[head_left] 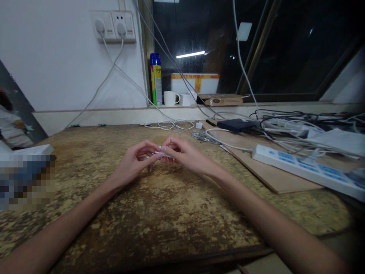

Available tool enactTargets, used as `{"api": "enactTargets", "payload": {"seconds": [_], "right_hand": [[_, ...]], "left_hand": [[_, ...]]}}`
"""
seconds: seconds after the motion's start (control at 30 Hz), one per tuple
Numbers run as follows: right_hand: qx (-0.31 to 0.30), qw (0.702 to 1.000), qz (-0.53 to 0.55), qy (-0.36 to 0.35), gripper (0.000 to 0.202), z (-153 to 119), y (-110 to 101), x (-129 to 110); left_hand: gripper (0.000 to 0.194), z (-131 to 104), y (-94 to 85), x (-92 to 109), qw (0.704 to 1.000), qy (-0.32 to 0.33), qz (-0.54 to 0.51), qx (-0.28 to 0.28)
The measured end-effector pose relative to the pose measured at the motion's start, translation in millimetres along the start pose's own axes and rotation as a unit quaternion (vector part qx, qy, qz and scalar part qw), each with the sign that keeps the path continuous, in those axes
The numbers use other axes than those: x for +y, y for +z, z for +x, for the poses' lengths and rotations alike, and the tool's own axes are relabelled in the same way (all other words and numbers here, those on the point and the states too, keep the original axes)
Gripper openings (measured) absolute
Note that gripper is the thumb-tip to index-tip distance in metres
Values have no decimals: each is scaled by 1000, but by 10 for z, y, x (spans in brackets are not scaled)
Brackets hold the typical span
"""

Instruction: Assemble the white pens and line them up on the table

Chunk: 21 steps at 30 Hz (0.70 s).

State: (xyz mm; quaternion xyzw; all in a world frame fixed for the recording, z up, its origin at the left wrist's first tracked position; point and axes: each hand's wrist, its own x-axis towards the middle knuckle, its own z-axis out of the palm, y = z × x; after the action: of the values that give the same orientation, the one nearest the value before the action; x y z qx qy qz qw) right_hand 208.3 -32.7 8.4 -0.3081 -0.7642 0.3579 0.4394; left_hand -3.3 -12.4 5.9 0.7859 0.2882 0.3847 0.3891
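Both of my hands meet above the middle of the worn wooden table. Between them is a small, thin, whitish object, mostly covered by fingers, so its exact shape is unclear. My left hand pinches its left part between thumb and fingers. From the other side my right hand grips it too, with the fingertips of both hands nearly touching.
A white power strip lies on a brown board at the right, among tangled cables. Behind my hands lies a crumpled clear packet. A spray can and a white mug stand on the sill. A person is at the far left.
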Motion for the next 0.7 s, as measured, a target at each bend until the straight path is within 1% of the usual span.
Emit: {"api": "enactTargets", "payload": {"seconds": [0.13, 0.2, 0.27, 0.37, 0.47, 0.57, 0.7], "right_hand": [[33, 994, -101, 38, 37, 6, -110, 34], [30, 986, -150, 72, 37, -26, -201, 63], [19, 981, -166, 99, 37, -85, -290, 95], [7, 980, -166, 108, 36, -194, -384, 124], [-18, 983, -147, 109, 33, -281, -419, 122], [-54, 985, -123, 111, 30, -330, -427, 105], [-107, 982, -110, 115, 30, -373, -432, 89]], "left_hand": [[26, 21, -50, -42, 1000, -16, 4, 12], [26, 41, -108, -43, 1000, -25, 8, 15], [26, 65, -185, -27, 999, -32, 19, 5], [26, 96, -307, 11, 998, -35, 45, -30], [25, 104, -392, 41, 993, -39, 74, -80], [24, 89, -426, 57, 983, -54, 99, -146], [25, 59, -418, 81, 961, -74, 129, -231]]}}
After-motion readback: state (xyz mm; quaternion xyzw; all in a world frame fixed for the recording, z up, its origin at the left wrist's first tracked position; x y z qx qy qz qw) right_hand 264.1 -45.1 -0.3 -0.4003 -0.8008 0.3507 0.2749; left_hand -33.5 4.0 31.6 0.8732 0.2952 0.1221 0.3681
